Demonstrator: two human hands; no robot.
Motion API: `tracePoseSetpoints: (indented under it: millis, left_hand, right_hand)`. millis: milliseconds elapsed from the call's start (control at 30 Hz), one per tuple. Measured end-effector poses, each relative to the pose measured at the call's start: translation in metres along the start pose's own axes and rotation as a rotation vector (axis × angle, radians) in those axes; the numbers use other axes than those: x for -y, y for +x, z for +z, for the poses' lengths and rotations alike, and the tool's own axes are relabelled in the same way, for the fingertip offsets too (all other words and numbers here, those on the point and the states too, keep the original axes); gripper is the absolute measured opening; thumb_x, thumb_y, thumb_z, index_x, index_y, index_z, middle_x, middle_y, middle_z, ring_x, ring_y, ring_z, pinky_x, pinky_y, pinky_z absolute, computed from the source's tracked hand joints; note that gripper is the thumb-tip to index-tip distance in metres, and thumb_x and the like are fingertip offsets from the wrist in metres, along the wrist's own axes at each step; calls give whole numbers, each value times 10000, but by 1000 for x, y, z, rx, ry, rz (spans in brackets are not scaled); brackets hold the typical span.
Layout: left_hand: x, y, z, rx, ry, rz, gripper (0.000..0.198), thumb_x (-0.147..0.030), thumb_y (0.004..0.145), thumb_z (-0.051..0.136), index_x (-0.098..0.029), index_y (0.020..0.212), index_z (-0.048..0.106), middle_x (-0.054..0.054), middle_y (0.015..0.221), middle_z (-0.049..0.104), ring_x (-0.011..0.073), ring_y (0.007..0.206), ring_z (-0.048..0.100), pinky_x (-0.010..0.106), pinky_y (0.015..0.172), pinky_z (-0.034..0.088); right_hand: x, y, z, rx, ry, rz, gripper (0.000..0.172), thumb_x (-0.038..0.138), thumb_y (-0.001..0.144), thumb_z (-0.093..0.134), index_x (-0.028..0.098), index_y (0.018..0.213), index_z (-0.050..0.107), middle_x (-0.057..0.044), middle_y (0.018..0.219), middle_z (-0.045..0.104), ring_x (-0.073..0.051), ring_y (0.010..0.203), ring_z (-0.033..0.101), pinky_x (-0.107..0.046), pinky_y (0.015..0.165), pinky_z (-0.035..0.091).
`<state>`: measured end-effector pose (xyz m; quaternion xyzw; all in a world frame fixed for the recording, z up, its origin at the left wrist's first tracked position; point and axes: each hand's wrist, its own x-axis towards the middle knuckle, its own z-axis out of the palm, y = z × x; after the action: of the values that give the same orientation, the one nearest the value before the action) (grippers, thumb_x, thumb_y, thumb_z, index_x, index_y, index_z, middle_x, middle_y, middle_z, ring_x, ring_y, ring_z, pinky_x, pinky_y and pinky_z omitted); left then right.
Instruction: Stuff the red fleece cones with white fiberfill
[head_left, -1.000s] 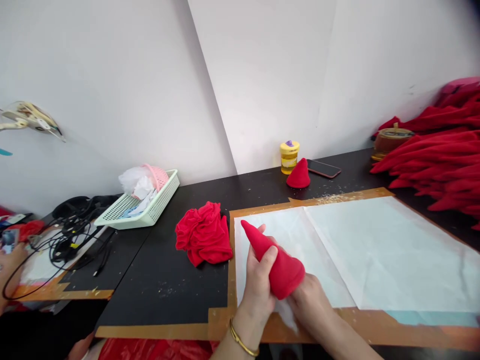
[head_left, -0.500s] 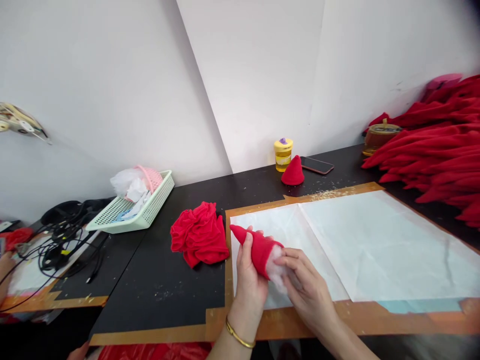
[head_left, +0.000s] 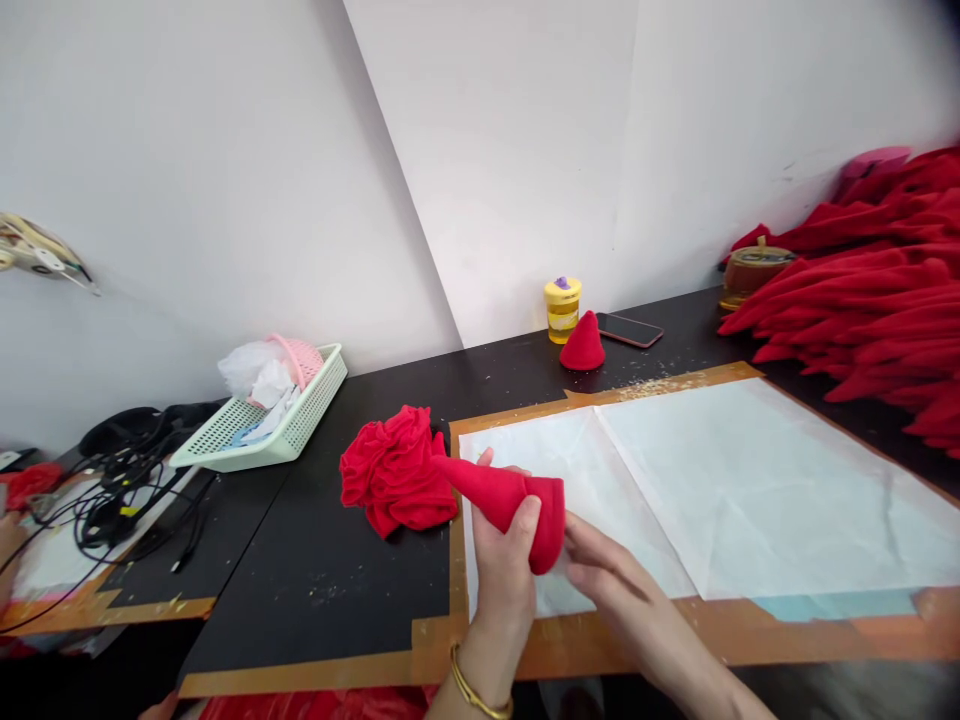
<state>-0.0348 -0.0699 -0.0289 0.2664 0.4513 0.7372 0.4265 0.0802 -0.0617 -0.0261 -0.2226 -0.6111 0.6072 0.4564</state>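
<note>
A small red fabric cone hat [head_left: 510,497] is held over the white paper, its tip pointing left and its wider end to the right. My left hand [head_left: 504,560] is wrapped around it, thumb on the near side. At the wide end, the fingers of my right hand [head_left: 622,580] are stretched out, with their tips hidden behind or inside the rim. No white stuffing shows from this angle. Left of the hands lies a crumpled pile of red fabric [head_left: 396,470]. A second red cone [head_left: 583,344] stands upright farther back.
White paper sheets [head_left: 765,480] are taped to the black table [head_left: 322,600]. At the back are a yellow-lidded jar [head_left: 562,310], a phone [head_left: 630,330] and a glass jar [head_left: 754,272]. Red fabric pieces [head_left: 862,310] heap at right. A green basket [head_left: 300,425] and black cables [head_left: 127,500] lie left.
The cone has turned in my left hand, so its wide end now faces right. The white stuffing that stuck out is out of sight. My right fingers stay at that end.
</note>
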Motion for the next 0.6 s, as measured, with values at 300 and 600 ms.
tracePoseSetpoints:
  millis: [300, 600]
  left_hand:
    - [6, -3, -10, 171, 186, 78, 484, -349, 823, 770, -218, 1257, 599, 94, 1176, 696, 281, 1133, 640, 383, 1013, 476]
    - [-10, -8, 7, 45, -119, -107, 506, -421, 850, 745, -243, 1298, 592, 80, 1182, 707, 267, 1135, 654, 382, 1008, 496]
  right_hand:
    - [-13, 9, 8, -406, 421, 266, 331, 514, 868, 710, 188, 903, 753, -74, 914, 779, -243, 843, 709, -357, 785, 592]
    - [-28, 5, 13, -491, -451, -287, 170, 269, 963, 600, 229, 1055, 738, -113, 1129, 700, -264, 1057, 668, -387, 898, 579]
